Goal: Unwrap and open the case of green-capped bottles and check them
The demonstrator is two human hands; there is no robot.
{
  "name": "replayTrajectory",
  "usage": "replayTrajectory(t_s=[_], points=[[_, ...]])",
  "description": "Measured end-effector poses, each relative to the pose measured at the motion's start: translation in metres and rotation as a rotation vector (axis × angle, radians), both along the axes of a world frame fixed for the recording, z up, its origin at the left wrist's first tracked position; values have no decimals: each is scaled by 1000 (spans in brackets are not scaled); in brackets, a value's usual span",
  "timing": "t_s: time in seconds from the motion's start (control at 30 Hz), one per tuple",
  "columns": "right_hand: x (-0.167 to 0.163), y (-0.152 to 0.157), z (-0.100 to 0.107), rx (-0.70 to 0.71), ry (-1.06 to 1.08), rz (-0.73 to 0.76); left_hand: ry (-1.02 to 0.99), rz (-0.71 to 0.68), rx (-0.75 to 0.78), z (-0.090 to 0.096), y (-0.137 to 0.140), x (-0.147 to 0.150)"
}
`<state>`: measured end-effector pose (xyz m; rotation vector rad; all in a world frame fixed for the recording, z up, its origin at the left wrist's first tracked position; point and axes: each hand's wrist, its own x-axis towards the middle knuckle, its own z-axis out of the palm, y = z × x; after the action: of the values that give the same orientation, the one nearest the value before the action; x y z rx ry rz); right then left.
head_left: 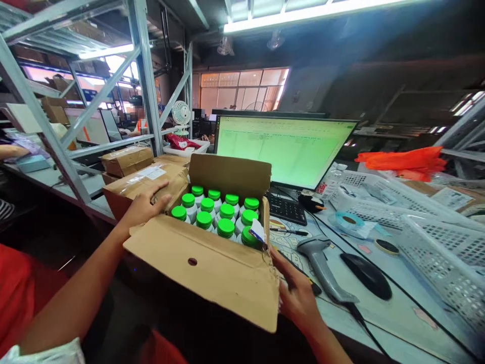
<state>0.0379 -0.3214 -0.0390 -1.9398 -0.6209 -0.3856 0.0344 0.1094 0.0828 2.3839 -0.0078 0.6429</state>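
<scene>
While the left hand [146, 206], fingers apart, touches the carton [227, 268] and the right hand's [300, 296] grip is unclear, shelving [141, 76] stands left of the desk's [335, 273] far monitor [276, 151].

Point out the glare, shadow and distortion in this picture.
Head view throughout: the ceiling tube glares white; the monitor looks washed-out green, its text illegible; the rack leans, probably from wide-angle stretch; deep shadow lies below the open carton.
</scene>
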Motion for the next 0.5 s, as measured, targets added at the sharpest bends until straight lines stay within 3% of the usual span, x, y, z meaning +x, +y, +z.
replayTrajectory(t_s=[0.07, 0.17, 0.3, 0.37, 0.4, 0.5], points=[[8, -13, 29, -50, 89, 94, -38, -71, 144, 12, 2, 0], [26, -12, 82, -187, 150, 55, -50, -69, 269, 16, 2, 1], [57, 23, 146, -706, 21, -254, 10, 20, 291, 10, 1, 1], [71, 43, 165, -925, -100, -431, 35, 47, 291, 10, 0, 1], [77, 51, 171, -970, -178, -470, 44, 59, 290, 11, -1, 1], [95, 62, 173, -913, -427, -345, 77, 63, 266, 15, -2, 0]])
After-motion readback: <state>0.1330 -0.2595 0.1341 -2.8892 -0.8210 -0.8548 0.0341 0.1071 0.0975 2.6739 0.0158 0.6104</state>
